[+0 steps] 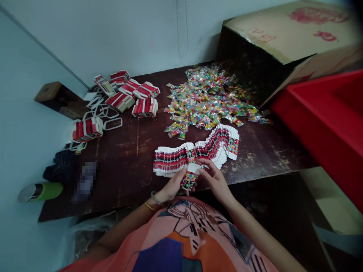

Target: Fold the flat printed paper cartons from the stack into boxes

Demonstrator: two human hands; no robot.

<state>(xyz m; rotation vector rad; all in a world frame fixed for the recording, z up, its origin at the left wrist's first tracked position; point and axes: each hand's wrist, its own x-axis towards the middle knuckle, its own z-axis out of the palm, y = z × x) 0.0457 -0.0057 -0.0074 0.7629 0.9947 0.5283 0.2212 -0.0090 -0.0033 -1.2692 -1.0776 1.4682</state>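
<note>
My left hand (172,186) is closed around a small, brightly printed cardboard box (189,180), close to the front edge of the table. The white flap at its top stands up. At the box's upper right side, the thumb and bent fingers of my right hand (217,182) grip the edge by the flap. Just beyond both hands lies a fanned row of flattened printed boxes (170,158), red and white along their edges. Behind the row spreads a heap of small clear packets of colourful candy (207,98).
Bundled stacks of red-and-white flat boxes (144,107) and loose white bands (100,109) sit at the back left. A green bottle (51,191), dark cloth (61,166) and brown box (61,99) line the left edge. At right stand a large carton (283,34) and red bin (326,113).
</note>
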